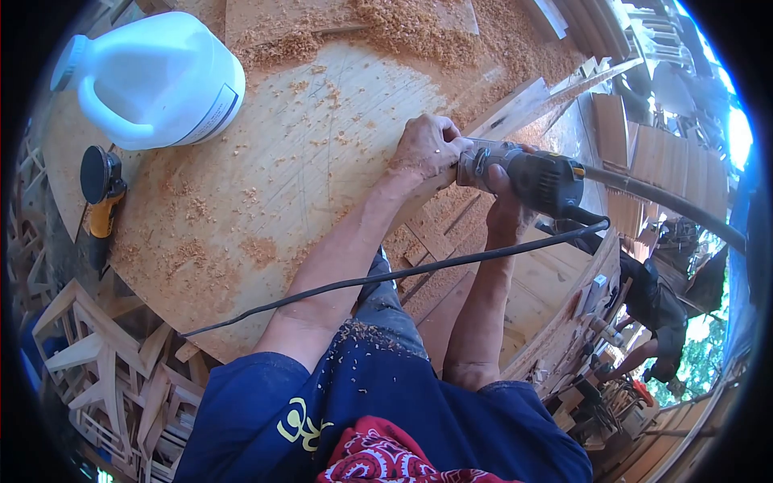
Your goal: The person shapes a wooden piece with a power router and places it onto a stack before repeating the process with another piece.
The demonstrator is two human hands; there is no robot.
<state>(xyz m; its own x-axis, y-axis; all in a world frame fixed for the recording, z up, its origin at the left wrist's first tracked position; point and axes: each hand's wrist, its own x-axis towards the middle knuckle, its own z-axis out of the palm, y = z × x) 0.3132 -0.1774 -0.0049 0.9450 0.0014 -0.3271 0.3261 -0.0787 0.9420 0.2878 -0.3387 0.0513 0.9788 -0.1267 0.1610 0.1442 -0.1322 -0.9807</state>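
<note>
A capped white plastic jug (153, 76) lay on its side near the far left edge of the round wooden board (266, 201), its contents hidden. Sawdust (403, 24) was strewn over the board, a yellow-and-black sander (101, 193) sat at the left edge, and a black cable (386, 276) crossed both forearms. At the right edge, the left hand (427, 149) was closed on the nose of the power tool (531, 181), and the right hand (503, 205) was wrapped around its body.

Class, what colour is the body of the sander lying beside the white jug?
The sander body is orange; head view.
</note>
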